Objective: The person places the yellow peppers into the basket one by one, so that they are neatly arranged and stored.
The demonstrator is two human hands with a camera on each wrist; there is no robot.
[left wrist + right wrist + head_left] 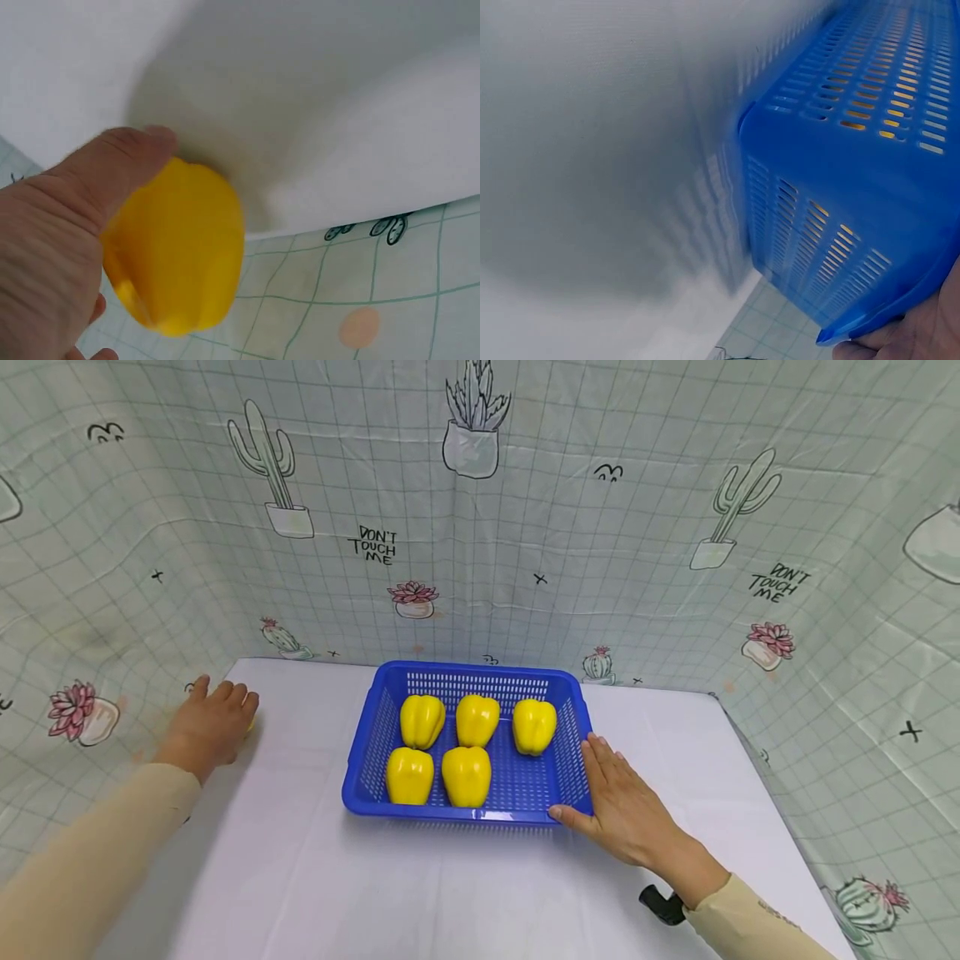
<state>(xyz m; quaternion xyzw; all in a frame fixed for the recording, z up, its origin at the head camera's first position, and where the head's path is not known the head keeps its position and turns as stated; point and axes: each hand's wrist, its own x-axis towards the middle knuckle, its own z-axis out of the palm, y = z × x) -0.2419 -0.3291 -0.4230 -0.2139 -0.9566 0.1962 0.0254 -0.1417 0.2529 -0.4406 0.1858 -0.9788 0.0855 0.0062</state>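
Observation:
At the table's left edge my left hand (pixel 206 722) grips a yellow bell pepper (pixel 180 247), thumb along its near side. In the head view that pepper is almost wholly hidden behind the hand. A blue slotted plastic basket (pixel 517 787) stands mid-table, with several yellow bell peppers (pixel 467 777) upright inside, three at the back and two in front. My right hand (pixel 630 806) rests on the basket's front right corner. Its fingers lie straight along the right rim and its thumb touches the front rim.
A white cloth covers the table (pixel 420 893). Behind and at both sides hangs a grid-patterned curtain (pixel 480 527) printed with cacti. By the right wrist is a black curved piece (pixel 662 906). Bare floor of the basket shows at its front right.

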